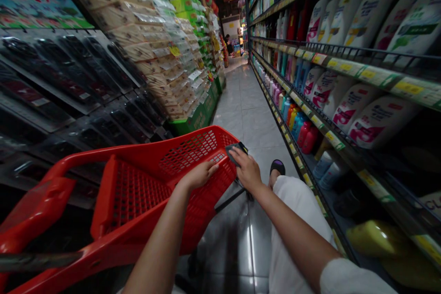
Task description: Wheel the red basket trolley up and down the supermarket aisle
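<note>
Head view: right hand (248, 170) clamped over a grey cloth (231, 152), pressed to the far right corner of a red cart (203, 206), thumb out of sight beneath. Likeliest trouble from here, by judgement: cloth slipping over the narrow rim and dropping to the tiled floor (230, 115), through too light a fingertip hold or a push carried past the corner. Second risk: cart rolling or swinging aside under sideways pressure, with neither hand on the handle (44, 197) at near left to steady it. Also possible: toes knocked in the dark slipper (277, 166), just to the right of that corner, in case of a sudden lurch. Less likely: right elbow swung outward into the shelf (332, 140) of bottles (375, 119), in so narrow an aisle. Position of the cloth: directly under the right fingers, one edge showing to their left, near the left hand (200, 175) but apart from it. Left fingers loosely extended over the near side of the basket, with nothing visible in them; impossible to tell from this angle about any hold on the rim. Cart beneath both hands, stretching left toward the handle; stacked packages (138, 32) beyond, at far left.
</note>
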The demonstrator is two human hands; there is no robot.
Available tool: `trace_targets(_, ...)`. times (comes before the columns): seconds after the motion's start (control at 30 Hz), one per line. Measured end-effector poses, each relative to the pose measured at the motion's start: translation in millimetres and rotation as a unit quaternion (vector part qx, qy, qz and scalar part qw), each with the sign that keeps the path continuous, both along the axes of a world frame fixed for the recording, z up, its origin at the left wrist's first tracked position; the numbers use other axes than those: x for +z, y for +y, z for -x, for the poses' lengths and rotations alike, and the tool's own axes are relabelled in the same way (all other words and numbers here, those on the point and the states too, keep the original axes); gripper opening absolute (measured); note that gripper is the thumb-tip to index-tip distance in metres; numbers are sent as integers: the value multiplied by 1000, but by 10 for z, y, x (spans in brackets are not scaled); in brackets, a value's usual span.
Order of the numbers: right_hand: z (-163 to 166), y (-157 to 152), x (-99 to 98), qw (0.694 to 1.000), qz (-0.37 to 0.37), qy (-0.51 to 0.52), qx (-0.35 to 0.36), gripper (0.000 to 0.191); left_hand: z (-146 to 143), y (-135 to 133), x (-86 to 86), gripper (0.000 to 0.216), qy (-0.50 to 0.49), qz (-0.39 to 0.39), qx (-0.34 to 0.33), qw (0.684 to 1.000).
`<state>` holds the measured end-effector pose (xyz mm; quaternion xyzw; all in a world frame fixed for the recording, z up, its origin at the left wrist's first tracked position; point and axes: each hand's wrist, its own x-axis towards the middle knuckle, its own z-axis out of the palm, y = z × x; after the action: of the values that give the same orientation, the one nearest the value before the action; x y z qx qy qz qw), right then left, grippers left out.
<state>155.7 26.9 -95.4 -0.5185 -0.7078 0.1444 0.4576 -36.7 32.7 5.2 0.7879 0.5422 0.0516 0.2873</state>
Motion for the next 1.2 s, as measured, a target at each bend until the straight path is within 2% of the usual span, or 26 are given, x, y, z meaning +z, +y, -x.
trace_targets(0.1,41,-86,101,999,0,-51,2,72,-17,-30,-8,42,-10,-11,-5,1000)
trace_targets(0.2,-61,83,168,997,24,-55,-45,66,-34,-70,-5,42,-6,-13,-7,1000)
trace_targets(0.3,-94,213,153,996,27,-38,-71,64,-54,-70,-30,42,15,-22,-5,1000)
trace_targets(0.37,-32,162,115,998,14,-37,-58,68,-60,-57,-63,39,29,-33,-2,999)
trace_targets(0.47,59,-18,79,998,-8,-63,-2,75,-56,-61,-99,30,40,-47,1,998)
trace_targets(0.57,-4,-50,101,996,-14,-83,22,73,-50,-103,-90,25,48,-46,1,998)
trace_targets(0.67,-137,94,141,998,3,-58,-21,69,-46,-137,-60,26,76,-37,16,996)
trace_targets(0.77,-121,143,161,998,19,-46,-49,67,-39,-126,-61,21,89,-35,33,995)
trace_targets(0.9,137,-128,165,997,-6,-79,13,69,-42,-79,-108,13,76,-31,27,996)
trace_targets(1.0,240,-300,145,994,-32,-89,63,68,-57,-71,-119,23,52,-30,6,998)
trace_targets(1.1,134,-218,42,998,-25,-41,33,71,-68,-92,-83,20,83,-29,29,996)
trace_targets(1.2,-85,83,-144,996,-5,78,-33,72,-75,-113,-32,18,113,-30,43,992)
